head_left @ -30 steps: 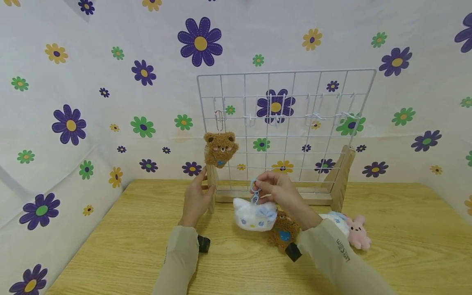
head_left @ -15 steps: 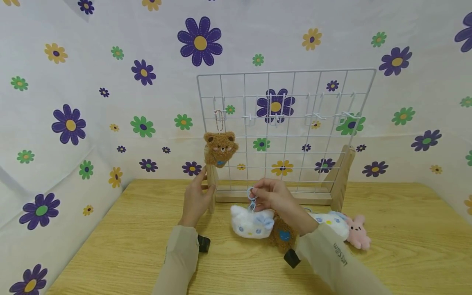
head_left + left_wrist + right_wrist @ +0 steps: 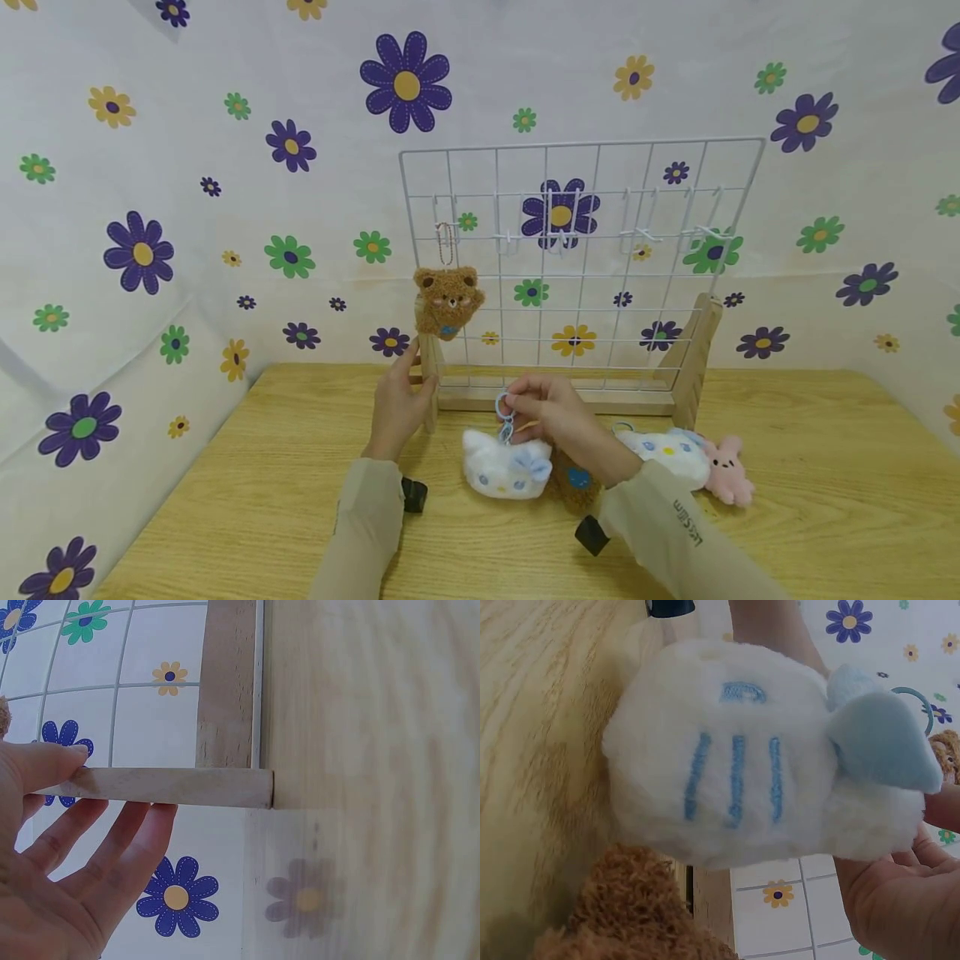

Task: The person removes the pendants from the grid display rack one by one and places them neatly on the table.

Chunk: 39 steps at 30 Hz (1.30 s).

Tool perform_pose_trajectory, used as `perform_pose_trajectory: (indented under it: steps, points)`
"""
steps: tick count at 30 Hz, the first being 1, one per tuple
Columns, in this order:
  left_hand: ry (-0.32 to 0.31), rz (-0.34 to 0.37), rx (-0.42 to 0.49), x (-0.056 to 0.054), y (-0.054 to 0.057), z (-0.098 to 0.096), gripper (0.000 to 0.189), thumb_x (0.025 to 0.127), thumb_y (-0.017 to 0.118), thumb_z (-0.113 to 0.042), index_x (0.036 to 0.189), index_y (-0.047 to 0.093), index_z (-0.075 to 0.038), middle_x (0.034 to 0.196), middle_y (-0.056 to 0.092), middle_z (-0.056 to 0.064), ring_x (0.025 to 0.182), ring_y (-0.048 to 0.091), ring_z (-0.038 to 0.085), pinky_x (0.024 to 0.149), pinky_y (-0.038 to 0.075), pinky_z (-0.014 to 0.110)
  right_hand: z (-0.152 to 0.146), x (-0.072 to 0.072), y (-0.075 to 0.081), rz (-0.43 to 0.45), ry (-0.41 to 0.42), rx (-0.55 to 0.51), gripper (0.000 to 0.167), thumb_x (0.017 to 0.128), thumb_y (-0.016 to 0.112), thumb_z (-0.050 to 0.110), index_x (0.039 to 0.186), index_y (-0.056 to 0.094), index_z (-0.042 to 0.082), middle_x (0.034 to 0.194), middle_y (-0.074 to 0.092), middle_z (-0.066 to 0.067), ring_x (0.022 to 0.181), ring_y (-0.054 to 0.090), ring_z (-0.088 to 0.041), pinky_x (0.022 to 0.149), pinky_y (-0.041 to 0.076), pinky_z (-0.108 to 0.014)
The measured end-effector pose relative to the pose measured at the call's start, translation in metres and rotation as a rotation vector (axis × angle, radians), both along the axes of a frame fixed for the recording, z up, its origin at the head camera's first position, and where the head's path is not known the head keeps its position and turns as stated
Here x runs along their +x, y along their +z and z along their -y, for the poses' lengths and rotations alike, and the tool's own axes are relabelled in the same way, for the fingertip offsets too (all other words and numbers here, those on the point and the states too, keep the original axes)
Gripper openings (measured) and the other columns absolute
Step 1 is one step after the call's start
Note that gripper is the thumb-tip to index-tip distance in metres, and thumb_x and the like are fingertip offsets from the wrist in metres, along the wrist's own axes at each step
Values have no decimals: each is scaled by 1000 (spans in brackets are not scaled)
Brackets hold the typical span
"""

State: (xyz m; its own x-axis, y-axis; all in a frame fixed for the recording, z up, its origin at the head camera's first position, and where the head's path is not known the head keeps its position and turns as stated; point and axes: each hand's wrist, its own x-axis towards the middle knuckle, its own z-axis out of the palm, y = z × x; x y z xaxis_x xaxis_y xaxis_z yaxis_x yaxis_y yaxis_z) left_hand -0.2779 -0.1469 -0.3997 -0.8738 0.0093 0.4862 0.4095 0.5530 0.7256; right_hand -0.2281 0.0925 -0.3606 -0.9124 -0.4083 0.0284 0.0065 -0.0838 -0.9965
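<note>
In the head view my right hand [image 3: 562,421] pinches the pale blue ring [image 3: 498,407] of a white cat-head plush keychain [image 3: 498,483]. The plush sits low beneath the fingers with its face toward me. Its white back, with blue stripes, and a blue bow [image 3: 881,742] fill much of the right wrist view. My left hand [image 3: 399,412] grips the left wooden leg [image 3: 187,786] of a wire grid rack [image 3: 585,145]; the left wrist view has thumb above and fingertips below the wood. A brown bear plush keychain [image 3: 450,304] hangs by its bead chain above that hand.
A second brown bear plush [image 3: 577,487] lies partly hidden behind my right hand. To its right are another white cat plush [image 3: 675,458] and a pink rabbit plush [image 3: 729,473]. Several white hooks [image 3: 643,235] line the grid. A flowered cloth hangs behind the wooden table [image 3: 262,500].
My right hand has moved down and slightly left with the cat plush keychain, uncovering more of the second cat plush. My left hand stays on the rack's leg.
</note>
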Motion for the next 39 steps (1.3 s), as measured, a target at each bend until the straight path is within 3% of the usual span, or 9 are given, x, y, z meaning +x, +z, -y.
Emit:
perform_pose_trajectory:
  steps: [8,12,19,26,32,39]
  points:
    - [1,-13,6,-1,1,-1,63,91,70,4,149,46,2,128,62,28,91,70,41,71,63,45,-2,0,-1,16,46,23,12,103,51,0,99,62,-3,89,67,-6,72,66,-15,65,61,-30]
    - [0,-9,10,-1,1,0,63,91,70,4,149,46,2,128,62,29,91,70,41,70,63,45,-3,-4,-3,21,-1,66,10,102,53,-2,99,62,-3,87,69,-4,72,67,-14,66,61,-29]
    - [4,-5,1,0,2,0,63,92,70,4,150,46,2,128,62,29,91,70,42,71,63,45,-3,-14,-3,-114,-97,209,10,100,56,-2,101,63,-10,87,72,-9,75,70,-16,69,61,-28]
    - [0,-8,7,2,4,0,62,92,70,3,150,46,3,127,63,29,92,70,41,71,63,46,-4,-18,-7,-236,-86,297,10,99,56,-6,99,64,-13,92,73,-19,82,70,-24,73,60,-32]
    - [-7,-16,15,1,3,-1,62,92,70,3,149,46,2,128,63,28,91,70,41,70,63,45,-2,-19,-10,-255,-67,318,10,99,54,-7,98,63,-13,93,73,-20,81,69,-24,71,58,-30]
    - [-9,-15,20,0,0,0,63,92,70,4,150,46,1,129,62,28,91,70,41,71,63,45,-1,-19,-11,-245,-103,402,10,100,56,-4,100,65,-9,93,73,-15,86,69,-25,77,58,-34]
